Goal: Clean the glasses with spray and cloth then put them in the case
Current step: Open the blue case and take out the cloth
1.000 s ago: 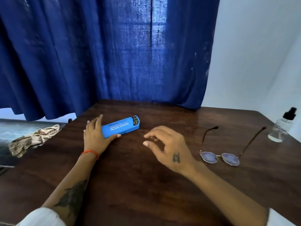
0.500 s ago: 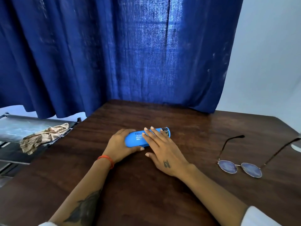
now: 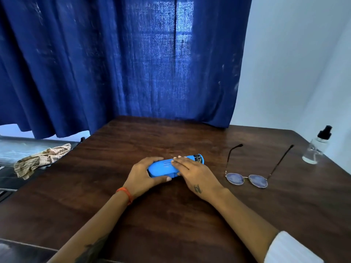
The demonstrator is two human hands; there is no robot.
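Mid-worktop (image 3: 171, 215), left hand (image 3: 144, 175) grips a blue case (image 3: 163, 167); right hand (image 3: 195, 175) lays straight fingers (image 3: 180, 161) on it.

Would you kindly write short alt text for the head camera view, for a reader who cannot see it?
Both hands hold a closed blue glasses case on a dark wooden table: left hand gripping its near end, right hand lying over its top. Round glasses lie open to the right, near a spray bottle.

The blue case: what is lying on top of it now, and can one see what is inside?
Both hands hold the closed blue case: left hand grips its left end, right hand lies over it. Its inside is hidden.
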